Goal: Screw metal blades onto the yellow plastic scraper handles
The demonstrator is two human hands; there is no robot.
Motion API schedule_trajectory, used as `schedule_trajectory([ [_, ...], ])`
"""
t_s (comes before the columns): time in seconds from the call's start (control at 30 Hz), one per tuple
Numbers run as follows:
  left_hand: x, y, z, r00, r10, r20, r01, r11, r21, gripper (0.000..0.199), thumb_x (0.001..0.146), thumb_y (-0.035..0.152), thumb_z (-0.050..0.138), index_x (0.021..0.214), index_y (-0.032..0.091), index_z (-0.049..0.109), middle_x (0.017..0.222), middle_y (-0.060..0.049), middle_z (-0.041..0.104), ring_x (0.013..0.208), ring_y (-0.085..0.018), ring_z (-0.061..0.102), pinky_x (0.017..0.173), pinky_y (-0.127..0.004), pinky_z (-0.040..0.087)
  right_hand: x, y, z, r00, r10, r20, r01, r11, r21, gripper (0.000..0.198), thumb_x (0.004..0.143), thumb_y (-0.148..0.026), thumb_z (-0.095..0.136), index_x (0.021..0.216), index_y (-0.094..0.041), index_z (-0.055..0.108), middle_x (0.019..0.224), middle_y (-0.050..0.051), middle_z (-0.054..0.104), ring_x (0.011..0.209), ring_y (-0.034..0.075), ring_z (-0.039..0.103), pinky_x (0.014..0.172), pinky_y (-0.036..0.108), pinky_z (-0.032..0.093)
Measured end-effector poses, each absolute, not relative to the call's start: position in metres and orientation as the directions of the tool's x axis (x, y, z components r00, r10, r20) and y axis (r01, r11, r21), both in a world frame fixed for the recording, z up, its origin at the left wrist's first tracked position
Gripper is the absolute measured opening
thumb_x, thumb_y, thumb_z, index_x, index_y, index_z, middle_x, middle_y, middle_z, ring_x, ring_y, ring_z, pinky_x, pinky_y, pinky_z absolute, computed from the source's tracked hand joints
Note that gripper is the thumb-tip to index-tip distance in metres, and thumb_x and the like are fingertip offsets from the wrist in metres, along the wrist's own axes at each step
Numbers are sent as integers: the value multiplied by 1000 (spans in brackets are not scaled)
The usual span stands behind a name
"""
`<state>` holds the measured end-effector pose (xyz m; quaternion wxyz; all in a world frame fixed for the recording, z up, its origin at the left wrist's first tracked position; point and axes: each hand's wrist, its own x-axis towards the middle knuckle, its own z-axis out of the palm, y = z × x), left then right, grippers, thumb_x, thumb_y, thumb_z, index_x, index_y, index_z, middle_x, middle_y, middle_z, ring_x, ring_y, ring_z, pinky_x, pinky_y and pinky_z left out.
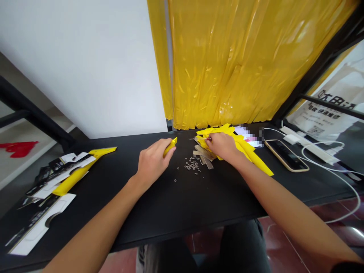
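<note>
In the head view, a smooth black tabletop (159, 206), with a scatter of small screws and nuts (192, 165) as landmark near the middle, plus a few strays just left of the main heap. Left of the scatter and slightly beyond, the left hand (152, 160), closed around a yellow piece (170, 147), with one end jutting past the fingers. Beyond the scatter to the right, the right hand (223, 146), closed on a thin-shafted tool (198, 139) pointing leftward, with a mostly covered, dark red handle.

Touching the scatter on its right, overlapping flat tan strips (209, 163); past those, a heap of yellow pieces (257, 161), partly under the right hand. Behind that heap, a bright sheet or screen (247, 136), too pixelated to tell which. Farther right of the scatter, a phone (287, 154) lying flat, then a white power strip (313, 146) and a looping white cable (354, 206).

Well left of the scatter, black-and-white cards (42, 223) in a loose stack, with a yellow tool (76, 176) among them.

Straight beyond the scatter, glossy yellow plastic sheeting (227, 57); beyond and left, a plain white panel (99, 64). Far right, a printed white bag (327, 110) behind black bars; far left, something red (19, 148). Below the scatter, past the table's near edge, dark trousers (244, 246) and reddish floor tiles (295, 250).
</note>
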<state>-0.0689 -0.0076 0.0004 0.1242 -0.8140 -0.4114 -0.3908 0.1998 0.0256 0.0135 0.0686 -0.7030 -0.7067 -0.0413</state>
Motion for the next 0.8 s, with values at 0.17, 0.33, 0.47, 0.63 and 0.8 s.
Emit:
schedule_trajectory([
  [0.17,-68,-9,5,274,655,705,725,-622,296,21,95,29,61,113,22,67,100,-5,74,83,-18,68,71,-29,50,194,30,6,23,985,172,1000,-22,-8,33,93,-33,51,114,-12,66,102,19,74,91,30,70,71,34,43],
  [0.33,-71,-8,18,104,776,622,624,-538,568,19,89,33,67,103,22,68,91,-4,73,73,-16,66,63,-27,49,196,29,3,-9,981,196,998,20,-55,36,96,-33,51,127,-17,59,107,16,74,91,28,69,72,33,44],
  [0.47,-71,-7,21,69,827,558,529,-504,683,17,87,33,69,99,21,68,92,-4,72,73,-16,65,60,-26,48,194,30,2,-47,980,195,997,58,-53,28,98,-32,48,111,-19,69,107,15,75,94,28,69,74,33,44],
  [0.63,-64,-9,22,31,918,395,264,-389,883,20,81,33,75,93,19,67,85,-3,70,70,-16,66,58,-26,51,194,29,5,12,965,260,995,15,-98,34,97,-37,51,119,-16,66,102,16,75,91,30,69,73,34,42],
  [0.8,-58,-10,24,4,999,35,-225,-33,974,26,76,29,81,89,18,62,82,-3,70,68,-20,71,56,-33,60,187,2,22,-93,919,384,868,263,-421,38,102,-38,42,83,-18,68,82,10,71,79,23,65,74,33,42],
])
